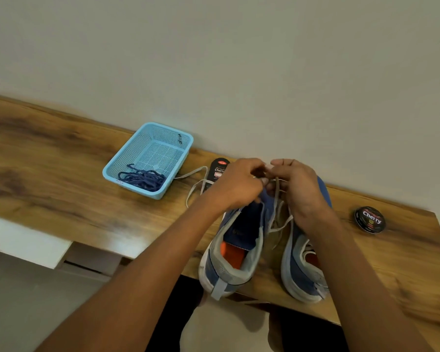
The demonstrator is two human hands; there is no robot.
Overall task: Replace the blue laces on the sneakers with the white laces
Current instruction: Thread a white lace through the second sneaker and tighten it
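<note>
While both my hands meet above the front of the left sneaker (pixel 235 246), my left hand (pixel 235 185) and my right hand (pixel 299 185) pinch the white lace (pixel 277 196) with curled fingers, close together, almost touching. The free end of this lace (pixel 196 182) trails over the wooden table (pixel 48 161) toward the light blue basket (pixel 127 158). The blue laces (pixel 144 180) lie in a heap in the basket's near corner. The right sneaker (pixel 304 265) stands beside the first one (white lace already in it). A round tin (pixel 370 219) lies further right.
</note>
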